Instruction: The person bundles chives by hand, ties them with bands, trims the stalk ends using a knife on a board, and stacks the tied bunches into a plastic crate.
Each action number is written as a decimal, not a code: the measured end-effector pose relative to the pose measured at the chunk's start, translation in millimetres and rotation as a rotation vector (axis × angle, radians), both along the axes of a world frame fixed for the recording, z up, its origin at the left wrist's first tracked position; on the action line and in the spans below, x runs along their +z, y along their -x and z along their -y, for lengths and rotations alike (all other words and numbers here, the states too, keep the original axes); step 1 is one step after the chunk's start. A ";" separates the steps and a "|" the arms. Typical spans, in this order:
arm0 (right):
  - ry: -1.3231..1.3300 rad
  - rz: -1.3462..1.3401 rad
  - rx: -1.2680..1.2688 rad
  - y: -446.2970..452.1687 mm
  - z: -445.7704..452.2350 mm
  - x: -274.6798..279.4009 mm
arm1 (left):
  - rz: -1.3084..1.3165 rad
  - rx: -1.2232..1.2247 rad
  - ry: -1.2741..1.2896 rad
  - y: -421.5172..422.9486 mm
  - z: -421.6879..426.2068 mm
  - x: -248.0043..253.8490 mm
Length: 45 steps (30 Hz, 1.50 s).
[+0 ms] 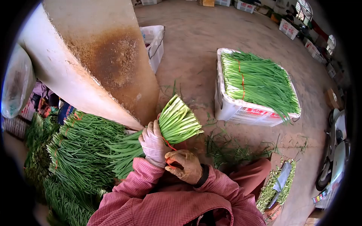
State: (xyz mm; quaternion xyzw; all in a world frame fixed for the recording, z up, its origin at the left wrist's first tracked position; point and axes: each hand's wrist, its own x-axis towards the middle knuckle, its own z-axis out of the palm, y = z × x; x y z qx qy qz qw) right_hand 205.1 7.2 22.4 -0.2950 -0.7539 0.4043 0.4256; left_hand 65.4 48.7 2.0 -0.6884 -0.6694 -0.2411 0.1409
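Note:
A bundle of garlic chives [180, 116] is held up in front of me, its pale cut stems pointing up and right and its green leaves trailing left. My left hand [152, 141], in a pale glove, is closed around the stems. A thin orange-red tie [168, 144] runs from the bundle down to my right hand [184, 165]. That hand wears a brown-stained glove, and its thumb and fingers are pinched on the tie. To the left of my hands lies a large heap of chives [81, 147], with orange ties on some bundles.
A white crate [241, 110] packed with tied chives [260, 81] stands ahead on the right. At my right, a cleaver [282, 177] lies on a board among trimmings [267, 192]. A stained pillar [113, 56] rises ahead on the left. Another crate [156, 49] is behind it; a scooter [335, 150] stands far right.

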 end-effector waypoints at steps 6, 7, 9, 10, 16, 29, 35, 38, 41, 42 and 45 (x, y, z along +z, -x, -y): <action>-0.352 0.171 -0.790 -33.1 -47.9 43.6 | 0.008 0.029 0.085 -16.1 8.6 8.3; -0.395 0.295 -0.798 -28.1 -57.1 46.0 | -0.030 0.032 0.082 -17.5 8.8 6.5; -0.357 0.444 -0.846 -16.3 -61.9 38.4 | -0.045 0.037 0.074 -20.9 9.0 5.4; -0.311 0.600 -0.888 -12.9 -63.9 35.3 | -0.064 0.036 0.046 -23.6 9.4 8.1; -0.217 0.592 -0.850 -18.1 -63.3 19.5 | -0.119 0.028 0.018 -27.0 10.0 10.9; -0.116 0.556 -1.072 -135.4 -57.7 8.7 | 0.000 -0.003 0.108 -19.0 14.9 10.1; -0.232 0.620 -0.682 -55.0 -73.0 20.8 | -0.103 0.024 0.104 -26.9 17.8 6.8; 0.086 0.293 -0.509 -45.6 -91.1 -4.7 | -0.099 0.052 0.105 -31.1 16.8 12.3; 0.341 -0.076 -0.573 -41.6 -87.9 -27.7 | -0.135 0.062 0.105 -30.4 15.9 6.1; 0.388 -0.232 -0.582 -46.3 -91.2 -48.1 | -0.194 0.067 0.094 -31.3 14.8 2.8; 0.559 -0.599 -0.771 -58.2 -91.3 -32.3 | -0.251 0.048 0.084 -34.0 15.1 2.2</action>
